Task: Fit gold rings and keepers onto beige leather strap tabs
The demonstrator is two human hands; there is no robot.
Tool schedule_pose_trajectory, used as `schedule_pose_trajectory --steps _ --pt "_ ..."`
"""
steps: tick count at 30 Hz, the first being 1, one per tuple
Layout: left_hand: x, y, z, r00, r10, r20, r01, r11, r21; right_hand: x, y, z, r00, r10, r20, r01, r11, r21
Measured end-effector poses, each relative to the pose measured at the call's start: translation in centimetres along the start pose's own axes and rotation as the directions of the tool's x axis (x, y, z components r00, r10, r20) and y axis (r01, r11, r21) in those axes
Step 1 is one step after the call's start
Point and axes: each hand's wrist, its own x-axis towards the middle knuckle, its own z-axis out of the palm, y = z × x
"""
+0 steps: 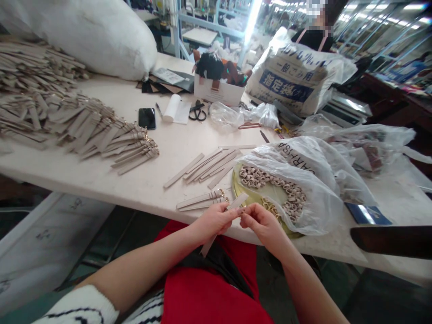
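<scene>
My left hand [219, 219] is closed around a beige strap [239, 200], whose other end hangs below the hand over my lap. Fingertips of my right hand [258, 219] are pinched together against the left thumb; whatever is between them is too small to make out. Just left of my hands lie a few finished-looking straps [199, 200] with gold hardware. Loose plain strips [212, 165] are spread behind them. To the right, a yellow-green tray [236, 183] bears many small beige loops [293, 202] and gold metal pieces [270, 206].
A clear plastic bag [324, 193] partly covers the tray. Large heaps of straps [91, 126] fill the table's left side. Farther back are a phone [146, 118], scissors [198, 112], a white box [216, 92] and a stuffed printed sack [290, 76]. A person stands beyond the sack.
</scene>
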Motion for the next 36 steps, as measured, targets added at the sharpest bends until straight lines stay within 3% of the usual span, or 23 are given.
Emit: schedule_pose_trajectory --steps 4,6,9,11,14,17,22,25,27,29,31,34,36 --pt "-0.3 0.1 -0.2 0.999 -0.048 0.014 0.049 0.994 -0.093 -0.5 0.6 1.9 0.982 -0.188 -0.008 0.179 0.943 -0.28" --pt "-0.4 -0.1 -0.3 0.996 -0.084 0.014 0.085 0.994 -0.074 -0.7 1.1 2.3 0.983 -0.183 -0.032 0.165 0.937 -0.308" --pt "-0.3 -0.6 -0.5 0.995 -0.091 -0.04 0.092 0.995 0.022 -0.9 1.7 2.6 0.997 -0.063 -0.055 0.058 0.995 -0.08" --pt "-0.2 -0.8 -0.5 0.997 -0.031 -0.076 0.039 0.994 0.103 -1.2 1.9 2.6 0.999 0.037 0.004 -0.037 0.987 0.157" --pt "-0.4 -0.9 -0.7 0.986 0.121 -0.113 -0.091 0.967 0.238 -1.6 1.8 2.5 0.975 0.154 0.16 -0.21 0.87 0.446" --pt "-0.9 -0.7 -0.9 0.974 0.197 -0.108 -0.148 0.923 0.355 -1.8 1.9 2.8 0.968 0.144 0.204 -0.235 0.798 0.555" --pt "-1.3 -0.7 -1.0 0.975 0.19 -0.113 -0.094 0.817 0.569 -1.8 3.0 3.9 0.999 0.016 -0.039 0.0 0.929 0.371" --pt "-1.2 -1.0 -1.1 0.981 0.181 -0.069 -0.112 0.822 0.559 -1.8 3.4 4.0 0.989 -0.043 -0.143 0.077 0.968 0.24" --pt "-1.2 -1.1 -1.3 0.982 0.186 -0.041 -0.138 0.845 0.517 -1.8 3.3 3.9 0.981 -0.023 -0.195 0.072 0.966 0.249" --pt "-1.4 -1.0 -1.6 0.977 0.207 -0.044 -0.158 0.851 0.501 -1.7 3.0 3.8 0.968 0.068 -0.243 0.037 0.914 0.403" --pt "-1.8 -1.0 -1.9 0.974 0.222 -0.055 -0.158 0.828 0.538 -1.4 2.7 3.8 0.946 0.204 -0.252 0.004 0.771 0.637" --pt "-2.2 -1.3 -2.2 0.978 0.209 -0.02 -0.146 0.745 0.651 -1.0 2.4 4.1 0.925 0.34 -0.171 -0.039 0.531 0.846" --pt "-2.3 -1.6 -2.2 0.979 0.205 -0.004 -0.14 0.679 0.72 -1.0 2.4 4.6 0.923 0.368 -0.112 -0.078 0.463 0.883"
